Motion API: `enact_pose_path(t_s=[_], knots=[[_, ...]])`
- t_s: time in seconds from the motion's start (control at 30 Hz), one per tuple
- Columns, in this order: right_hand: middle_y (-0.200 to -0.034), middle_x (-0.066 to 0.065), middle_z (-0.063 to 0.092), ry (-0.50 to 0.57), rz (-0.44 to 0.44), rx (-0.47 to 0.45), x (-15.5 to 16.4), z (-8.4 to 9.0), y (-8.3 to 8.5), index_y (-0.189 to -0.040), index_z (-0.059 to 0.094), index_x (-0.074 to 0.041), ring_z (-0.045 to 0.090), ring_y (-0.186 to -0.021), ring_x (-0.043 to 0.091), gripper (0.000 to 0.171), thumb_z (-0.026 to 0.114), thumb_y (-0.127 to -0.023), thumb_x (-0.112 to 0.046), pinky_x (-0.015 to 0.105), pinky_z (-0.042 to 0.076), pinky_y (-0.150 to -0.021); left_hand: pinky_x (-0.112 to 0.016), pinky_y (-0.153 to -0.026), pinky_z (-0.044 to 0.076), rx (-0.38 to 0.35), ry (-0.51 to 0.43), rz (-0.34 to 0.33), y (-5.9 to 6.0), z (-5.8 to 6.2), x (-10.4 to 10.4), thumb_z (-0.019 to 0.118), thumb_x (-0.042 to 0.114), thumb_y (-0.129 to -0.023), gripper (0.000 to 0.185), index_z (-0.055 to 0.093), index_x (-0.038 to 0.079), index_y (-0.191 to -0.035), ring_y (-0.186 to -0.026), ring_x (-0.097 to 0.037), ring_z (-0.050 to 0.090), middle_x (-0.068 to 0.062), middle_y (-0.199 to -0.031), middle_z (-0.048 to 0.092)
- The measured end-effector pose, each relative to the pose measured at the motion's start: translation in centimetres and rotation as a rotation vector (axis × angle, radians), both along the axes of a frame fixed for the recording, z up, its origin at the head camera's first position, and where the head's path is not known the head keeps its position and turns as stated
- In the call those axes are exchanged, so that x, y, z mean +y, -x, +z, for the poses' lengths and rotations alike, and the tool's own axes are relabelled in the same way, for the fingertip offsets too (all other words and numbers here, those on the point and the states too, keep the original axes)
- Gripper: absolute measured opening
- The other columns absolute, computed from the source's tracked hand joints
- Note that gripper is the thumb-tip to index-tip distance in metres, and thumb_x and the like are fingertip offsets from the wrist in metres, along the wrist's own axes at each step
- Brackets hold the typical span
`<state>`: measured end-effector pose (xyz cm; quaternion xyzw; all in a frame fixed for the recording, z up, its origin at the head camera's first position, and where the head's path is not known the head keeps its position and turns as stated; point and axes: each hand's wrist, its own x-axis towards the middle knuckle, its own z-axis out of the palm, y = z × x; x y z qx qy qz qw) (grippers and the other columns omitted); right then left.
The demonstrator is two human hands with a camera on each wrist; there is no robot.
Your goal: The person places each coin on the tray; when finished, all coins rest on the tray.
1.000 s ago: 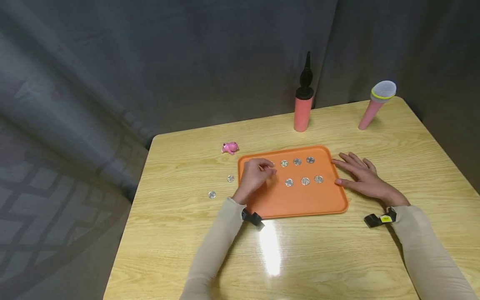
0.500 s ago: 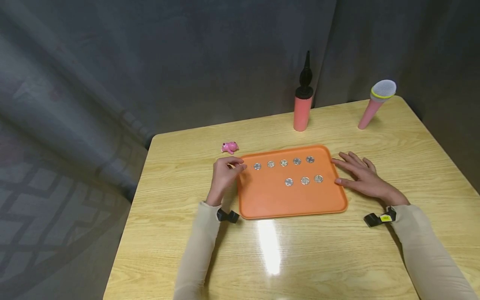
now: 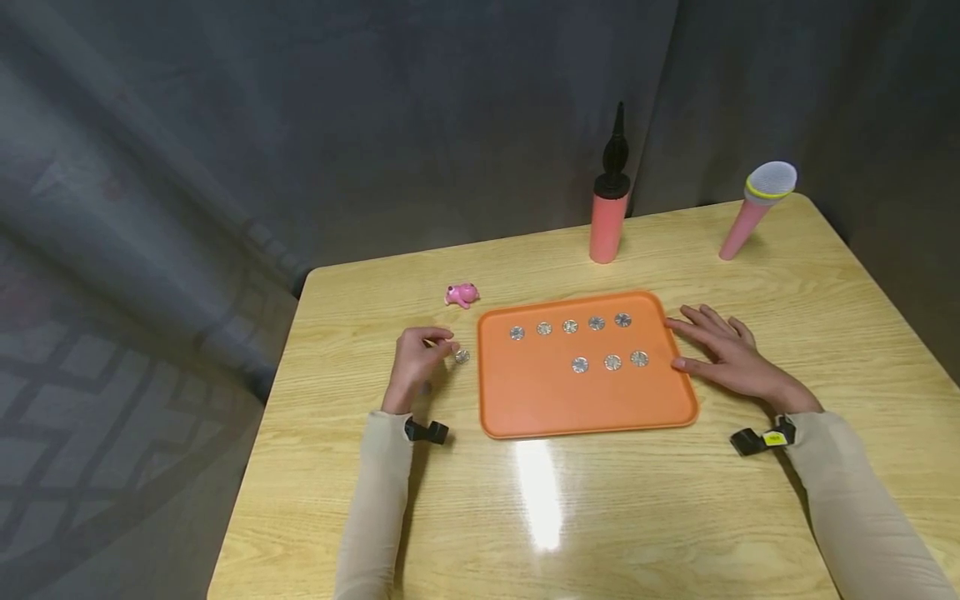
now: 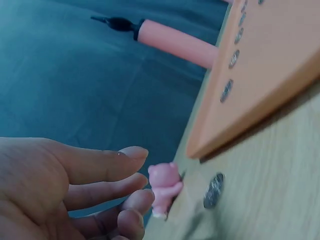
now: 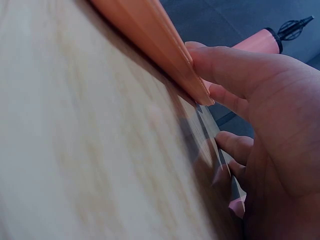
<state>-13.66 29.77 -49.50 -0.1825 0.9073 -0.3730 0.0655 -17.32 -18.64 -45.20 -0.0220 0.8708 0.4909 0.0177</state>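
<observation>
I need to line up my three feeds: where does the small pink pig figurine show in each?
Head: small pink pig figurine on the wooden table, left of the orange plastic tray.
Left wrist: bottom centre, beside the left hand's fingertips.
Right wrist: not in view.
Shared landmark: the tray.

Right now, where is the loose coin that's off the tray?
In the head view the loose coin lies on the table, just left of the orange tray, beside the left hand's fingertips and in front of the pink toy.

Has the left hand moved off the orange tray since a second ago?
Yes. The left hand has gone left, off the orange tray, and is now over the table beside the loose coin. The tray itself stayed put.
</observation>
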Motion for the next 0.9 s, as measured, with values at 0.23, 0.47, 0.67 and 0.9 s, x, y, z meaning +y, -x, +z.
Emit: enact_pose_path(t_s=[0.23,0.47,0.67,0.9], knots=[[-0.165,0.026,0.017,-0.002,-0.017,-0.012,0.0,-0.1,0.1,-0.154,0.039,-0.017,0.000,-0.155,0.048,0.069,0.069,-0.093,-0.027,0.069,-0.011,-0.116,-0.019,-0.055,0.044,-0.067,-0.015,-0.046,0.6,-1.3,-0.8,0.077,0.002,-0.082,0.017,0.076,-0.004,-0.098,-0.067,-0.009,0.056,-0.019,-0.089,0.074],[-0.165,0.027,0.017,0.006,-0.011,-0.009,-0.1,0.0,0.0,-0.154,0.039,-0.016,0.000,-0.154,0.049,0.068,0.069,-0.094,-0.027,0.070,-0.011,-0.115,-0.019,-0.059,0.045,-0.097,-0.008,-0.089,0.8,-2.4,-0.9,0.079,-0.002,-0.077,0.019,0.076,-0.004,-0.096,-0.067,-0.008,0.054,-0.006,-0.077,0.069],[-0.165,0.027,0.017,-0.002,-0.015,-0.011,-0.1,-0.1,0.0,-0.154,0.039,-0.016,0.000,-0.154,0.048,0.069,0.069,-0.093,-0.027,0.069,-0.011,-0.115,-0.020,-0.060,0.043,-0.068,0.043,-0.094,0.8,-2.6,-0.4,0.082,-0.004,-0.074,0.022,0.076,-0.005,-0.096,-0.066,-0.008,0.051,-0.004,-0.073,0.064],[-0.165,0.027,0.017,-0.006,-0.012,-0.006,0.0,0.0,0.0,-0.154,0.039,-0.016,0.000,-0.154,0.049,0.068,0.069,-0.094,-0.027,0.070,-0.011,-0.115,-0.020,-0.060,0.041,0.023,0.143,-0.087,0.8,-3.2,0.0,0.084,-0.002,-0.073,0.016,0.078,-0.002,-0.088,-0.063,-0.007,0.050,-0.006,-0.068,0.064]])
